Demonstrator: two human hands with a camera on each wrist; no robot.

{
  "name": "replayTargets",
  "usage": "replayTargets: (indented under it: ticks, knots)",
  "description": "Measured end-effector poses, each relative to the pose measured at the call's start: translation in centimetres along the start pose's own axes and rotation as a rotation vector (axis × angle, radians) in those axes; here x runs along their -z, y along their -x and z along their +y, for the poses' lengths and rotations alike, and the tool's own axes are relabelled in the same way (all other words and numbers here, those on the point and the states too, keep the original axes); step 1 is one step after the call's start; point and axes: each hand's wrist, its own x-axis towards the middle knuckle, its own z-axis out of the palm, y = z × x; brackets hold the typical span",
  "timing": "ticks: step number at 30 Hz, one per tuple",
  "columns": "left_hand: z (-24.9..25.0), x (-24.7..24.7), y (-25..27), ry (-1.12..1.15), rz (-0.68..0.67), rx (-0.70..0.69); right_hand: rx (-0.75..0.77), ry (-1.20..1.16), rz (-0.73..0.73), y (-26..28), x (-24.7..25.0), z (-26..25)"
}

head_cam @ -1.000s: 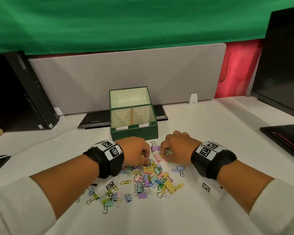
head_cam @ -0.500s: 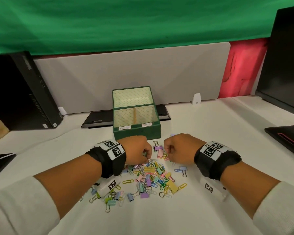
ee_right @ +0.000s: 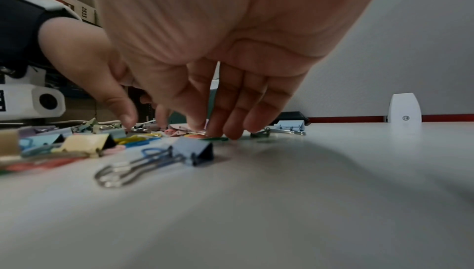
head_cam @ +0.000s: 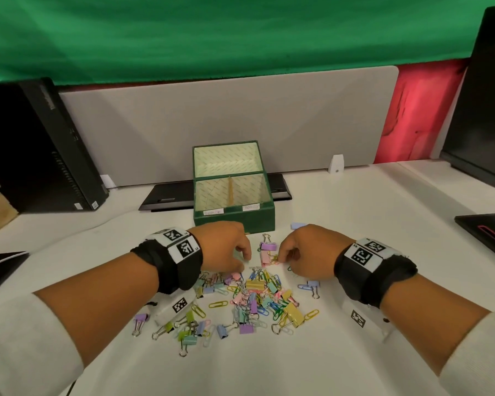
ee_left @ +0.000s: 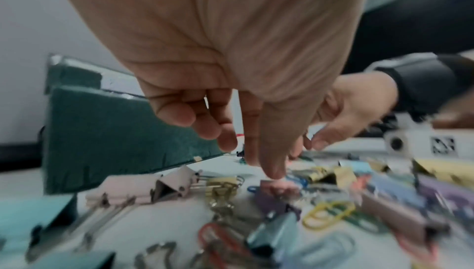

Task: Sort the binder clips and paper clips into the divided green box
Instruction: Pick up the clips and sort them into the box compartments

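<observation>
The divided green box (head_cam: 235, 218) stands with its lid up behind a loose pile of pastel binder clips and coloured paper clips (head_cam: 255, 298); both compartments look bare. My left hand (head_cam: 245, 261) hangs over the pile's far left edge, fingers pointing down and holding nothing; its thumb tip (ee_left: 271, 170) nears a pink clip. My right hand (head_cam: 282, 258) is at the pile's far right, its straight fingertips (ee_right: 232, 134) resting on the table by a green paper clip (ee_right: 216, 138). A purple binder clip (head_cam: 268, 246) and a pink one (head_cam: 265, 257) lie between the hands.
A blue binder clip (ee_right: 195, 151) lies just under my right palm, and a light blue one (head_cam: 297, 225) beyond it. A flat black device (head_cam: 169, 195) sits behind the box, a black computer tower (head_cam: 40, 144) at left, and a monitor (head_cam: 480, 110) and black pad (head_cam: 486, 230) at right.
Both hands have shifted slightly toward the box and a little apart. The left hand's fingers have loosened from a tighter curl.
</observation>
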Motion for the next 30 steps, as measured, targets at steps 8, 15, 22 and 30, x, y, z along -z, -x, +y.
replayTargets:
  ticks: [8, 15, 22, 30]
  knots:
    - [1.6, -0.5, 0.0, -0.416, -0.069, -0.129, 0.008, 0.013, -0.026, -0.6, -0.6, 0.3]
    - [0.4, -1.1, 0.6, -0.135, 0.031, -0.044, -0.006, -0.027, -0.052, -0.1, -0.2, 0.1]
    - [0.7, -1.5, 0.4, -0.134, 0.046, -0.075, -0.046, 0.023, -0.067, -0.2, -0.3, -0.2]
    - [0.4, -1.2, -0.2, -0.029, 0.022, -0.109, -0.014, 0.071, 0.052, 0.1, 0.2, -0.7]
